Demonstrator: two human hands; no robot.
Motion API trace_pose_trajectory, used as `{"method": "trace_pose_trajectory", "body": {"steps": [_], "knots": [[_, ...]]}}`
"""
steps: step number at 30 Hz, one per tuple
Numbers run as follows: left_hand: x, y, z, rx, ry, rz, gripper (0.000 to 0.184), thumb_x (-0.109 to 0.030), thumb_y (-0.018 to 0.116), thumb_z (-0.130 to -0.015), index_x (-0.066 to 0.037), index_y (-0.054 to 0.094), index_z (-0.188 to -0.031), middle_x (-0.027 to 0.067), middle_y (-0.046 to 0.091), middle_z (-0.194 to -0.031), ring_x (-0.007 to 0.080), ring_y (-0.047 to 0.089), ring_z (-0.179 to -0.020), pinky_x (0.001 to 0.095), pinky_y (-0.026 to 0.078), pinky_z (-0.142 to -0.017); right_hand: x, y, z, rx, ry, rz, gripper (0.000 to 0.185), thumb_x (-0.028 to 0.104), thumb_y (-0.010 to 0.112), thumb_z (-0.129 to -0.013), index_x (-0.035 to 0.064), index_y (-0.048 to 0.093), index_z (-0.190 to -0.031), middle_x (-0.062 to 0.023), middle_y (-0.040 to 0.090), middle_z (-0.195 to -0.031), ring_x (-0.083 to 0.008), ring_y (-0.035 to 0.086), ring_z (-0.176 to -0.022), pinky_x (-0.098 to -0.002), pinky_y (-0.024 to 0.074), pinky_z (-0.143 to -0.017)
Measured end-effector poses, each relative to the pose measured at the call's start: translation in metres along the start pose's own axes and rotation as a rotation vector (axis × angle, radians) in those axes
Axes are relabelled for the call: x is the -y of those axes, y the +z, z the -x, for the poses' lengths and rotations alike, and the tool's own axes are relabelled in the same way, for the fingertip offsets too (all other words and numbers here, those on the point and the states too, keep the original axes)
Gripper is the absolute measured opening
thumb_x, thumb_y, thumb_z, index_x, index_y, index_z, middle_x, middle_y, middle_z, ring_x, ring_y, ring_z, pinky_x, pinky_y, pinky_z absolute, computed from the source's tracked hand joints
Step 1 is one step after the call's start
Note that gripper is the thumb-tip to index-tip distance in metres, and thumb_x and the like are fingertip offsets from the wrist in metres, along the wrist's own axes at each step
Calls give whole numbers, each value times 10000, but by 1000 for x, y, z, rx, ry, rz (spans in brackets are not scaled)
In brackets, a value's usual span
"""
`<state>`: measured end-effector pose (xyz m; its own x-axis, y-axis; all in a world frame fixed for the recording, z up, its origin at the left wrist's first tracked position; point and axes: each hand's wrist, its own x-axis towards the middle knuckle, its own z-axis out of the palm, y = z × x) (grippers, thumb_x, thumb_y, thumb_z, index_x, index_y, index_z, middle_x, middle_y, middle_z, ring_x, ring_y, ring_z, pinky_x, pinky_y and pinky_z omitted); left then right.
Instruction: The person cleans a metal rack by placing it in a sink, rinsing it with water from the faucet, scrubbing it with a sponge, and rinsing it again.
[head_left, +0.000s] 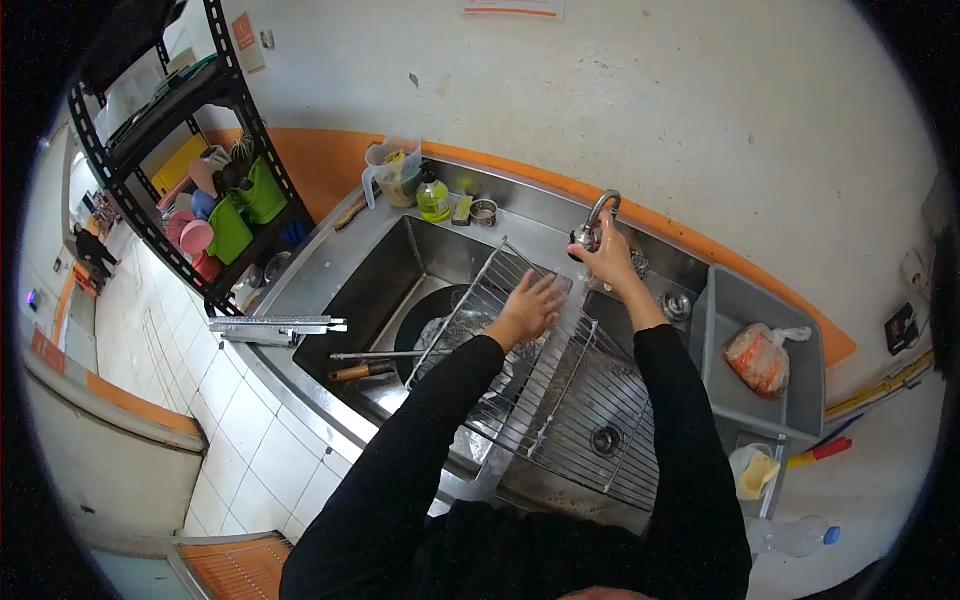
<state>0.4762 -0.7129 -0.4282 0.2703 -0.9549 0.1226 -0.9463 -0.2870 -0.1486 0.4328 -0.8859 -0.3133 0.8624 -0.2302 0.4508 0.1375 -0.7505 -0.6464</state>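
Note:
My right hand (pixel 611 260) is closed around the metal faucet (pixel 604 205) at the back of the sink. My left hand (pixel 532 306) is open, fingers spread, over a wire rack (pixel 558 408). The rack lies tilted across the divider between two steel basins. Under its left part, a dark round pan (pixel 422 318) sits in the left basin (pixel 360 285), partly hidden by the rack. A wooden handle (pixel 362 371) and a thin metal handle lie near the pan. A drain (pixel 606 439) shows through the rack in the right basin.
A green soap bottle (pixel 434 199), a plastic jug (pixel 393 172) and a small metal ring (pixel 483 212) stand along the back ledge. A grey tub (pixel 712 330) holding a bagged item (pixel 759 358) is at right. A black shelf (pixel 185 150) with green bins stands left; a person (pixel 93 248) is far off.

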Motion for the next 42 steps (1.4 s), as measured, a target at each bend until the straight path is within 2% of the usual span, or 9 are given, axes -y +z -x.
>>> {"method": "trace_pose_trajectory", "body": {"steps": [6,16,19,24,26,29,35,39,42], "knots": [[-8,-23,17,-112,-378,-174,532,-405,343,-893,-142,302,-1353,65,210,-1433,254,133,-1333,532,61,-1047,-3,-12,9,77,-8,-35,657,221,740,-650,61,353,-1156,-173,577,-1011,-335,595,-867,-394,462,-755],[-66,3,24,94,-176,-144,525,-416,323,-899,-191,266,-1371,18,158,-1452,238,76,-1345,570,14,-1036,-38,-7,24,138,-40,-398,689,186,740,-697,60,326,-1233,-102,560,-1073,-186,593,-820,-312,466,-763],[-77,1,20,99,-156,-103,500,-394,342,-896,-213,290,-1359,20,177,-1446,235,84,-1345,561,13,-1040,-35,10,50,142,91,-459,612,182,712,-731,43,380,-1225,-120,564,-1031,-186,593,-821,-310,478,-747],[-71,7,9,23,-93,-39,495,-335,384,-879,-205,305,-1350,26,232,-1428,246,131,-1336,515,55,-1059,-21,43,59,574,588,-898,329,272,507,-886,-7,536,-1058,-124,601,-935,-201,609,-841,-299,501,-748],[-64,5,2,259,-172,129,487,-285,412,-863,-195,336,-1335,39,301,-1396,259,214,-1309,475,96,-1067,-16,46,53,550,604,-955,342,286,475,-899,-11,532,-1060,-126,601,-945,-204,609,-846,-295,500,-747],[-51,10,3,-89,-113,-69,465,-257,402,-866,-161,361,-1319,50,349,-1366,270,276,-1281,464,133,-1061,-17,50,46,404,638,-985,339,279,446,-907,-18,531,-1045,-137,606,-951,-210,610,-842,-299,507,-731],[-39,10,-2,64,-161,-90,472,-261,401,-862,-110,372,-1308,78,386,-1335,262,313,-1259,486,140,-1053,-32,48,45,164,742,-1010,285,189,474,-873,-33,530,-1043,-130,617,-924,-230,627,-817,-323,519,-745],[-41,12,-5,126,-164,-86,490,-279,390,-865,-117,346,-1326,59,359,-1357,251,286,-1275,497,110,-1058,-31,37,53,461,648,-1033,276,177,469,-867,-17,534,-1051,-113,614,-913,-214,624,-795,-326,519,-717],[-45,10,-3,91,-138,-207,517,-308,393,-863,-117,323,-1338,49,308,-1391,242,236,-1300,500,89,-1061,-49,31,42,131,649,-930,280,178,461,-866,8,534,-1075,-93,613,-915,-190,614,-798,-310,505,-695]]}}
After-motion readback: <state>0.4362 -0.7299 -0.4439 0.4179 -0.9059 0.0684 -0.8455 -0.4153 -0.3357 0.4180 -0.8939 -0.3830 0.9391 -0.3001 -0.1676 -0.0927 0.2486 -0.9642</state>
